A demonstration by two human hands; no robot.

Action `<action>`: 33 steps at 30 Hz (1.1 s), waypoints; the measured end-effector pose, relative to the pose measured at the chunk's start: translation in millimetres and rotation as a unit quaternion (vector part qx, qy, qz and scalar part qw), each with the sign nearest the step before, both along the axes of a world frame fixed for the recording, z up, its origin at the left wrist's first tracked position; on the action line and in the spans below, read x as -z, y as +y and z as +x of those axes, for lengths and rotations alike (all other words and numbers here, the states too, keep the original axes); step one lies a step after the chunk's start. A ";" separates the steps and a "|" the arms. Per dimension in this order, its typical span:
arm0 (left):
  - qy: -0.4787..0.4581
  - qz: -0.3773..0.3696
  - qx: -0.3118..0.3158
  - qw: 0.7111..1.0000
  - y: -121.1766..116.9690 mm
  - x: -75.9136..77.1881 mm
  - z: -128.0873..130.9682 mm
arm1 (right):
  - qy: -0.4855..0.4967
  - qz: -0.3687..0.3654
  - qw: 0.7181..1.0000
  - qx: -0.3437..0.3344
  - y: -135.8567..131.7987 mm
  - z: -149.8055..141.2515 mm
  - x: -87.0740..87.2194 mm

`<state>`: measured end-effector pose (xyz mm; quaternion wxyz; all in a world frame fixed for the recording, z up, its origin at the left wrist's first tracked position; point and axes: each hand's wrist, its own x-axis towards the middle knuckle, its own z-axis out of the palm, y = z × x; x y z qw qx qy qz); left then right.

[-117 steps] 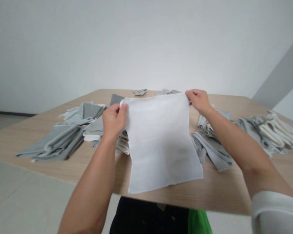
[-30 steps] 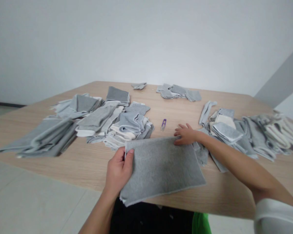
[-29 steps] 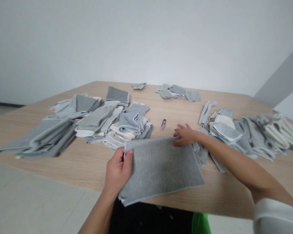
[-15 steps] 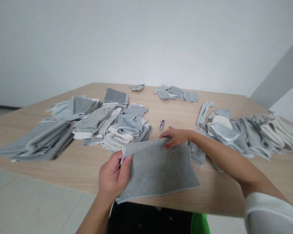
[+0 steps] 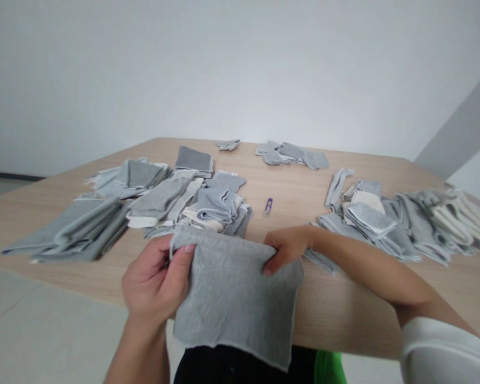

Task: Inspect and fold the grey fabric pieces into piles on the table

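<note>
A grey cloth piece (image 5: 232, 298) with a pale stitched edge hangs between my hands, over the table's near edge and my lap. My left hand (image 5: 158, 280) pinches its upper left corner, thumb in front. At the upper right edge my right hand (image 5: 286, 246) grips it, thumb in front and fingers hidden behind. Beyond the cloth, purple-handled thread snips (image 5: 268, 207) lie on the table.
Piles of folded grey and white cloths (image 5: 160, 194) cover the left of the wooden table (image 5: 288, 186). More cloth piles (image 5: 368, 213) lie at the right, beside rumpled cream and grey fabric (image 5: 452, 218). Small grey pieces (image 5: 292, 153) sit at the back.
The cloth has moved left and nearer to me, and its lower edge now hangs over my lap. My left hand has shifted left; my right hand has come down and closed on the upper edge.
</note>
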<state>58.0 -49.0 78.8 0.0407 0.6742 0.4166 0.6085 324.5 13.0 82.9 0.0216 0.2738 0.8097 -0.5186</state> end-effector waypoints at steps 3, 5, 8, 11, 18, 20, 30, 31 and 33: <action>0.004 -0.033 0.037 0.999 7.8 0.3 -4.2 | 0.036 -0.042 0.998 -0.029 -19.0 -7.1 7.6; -0.002 -0.076 0.068 0.995 14.0 1.6 -5.9 | 0.090 -0.089 0.990 -0.061 -32.4 -12.7 13.6; 0.003 -0.154 0.149 0.977 23.0 2.1 -5.7 | 0.184 -0.139 0.967 -0.112 -49.8 -25.6 22.5; 0.031 -0.211 0.210 0.954 28.0 -1.4 -1.7 | 0.261 -0.149 0.941 -0.155 -60.5 -43.8 30.8; -0.027 -0.284 0.237 0.929 30.2 2.0 9.5 | 0.373 -0.091 0.894 -0.229 -69.7 -62.5 31.9; -0.074 -0.301 0.221 0.925 30.6 11.6 9.5 | 0.397 -0.056 0.893 -0.204 -72.1 -57.0 23.9; -0.193 -0.386 0.178 0.884 -13.8 44.5 -12.8 | 0.394 0.110 0.903 -0.132 -74.8 -29.1 -9.8; -0.194 -0.402 0.190 0.875 -20.6 46.0 -14.9 | 0.390 0.120 0.905 -0.119 -74.9 -27.1 -11.1; -0.215 -0.405 0.188 0.869 -31.7 50.7 -18.5 | 0.381 0.135 0.910 -0.088 -75.8 -22.8 -13.1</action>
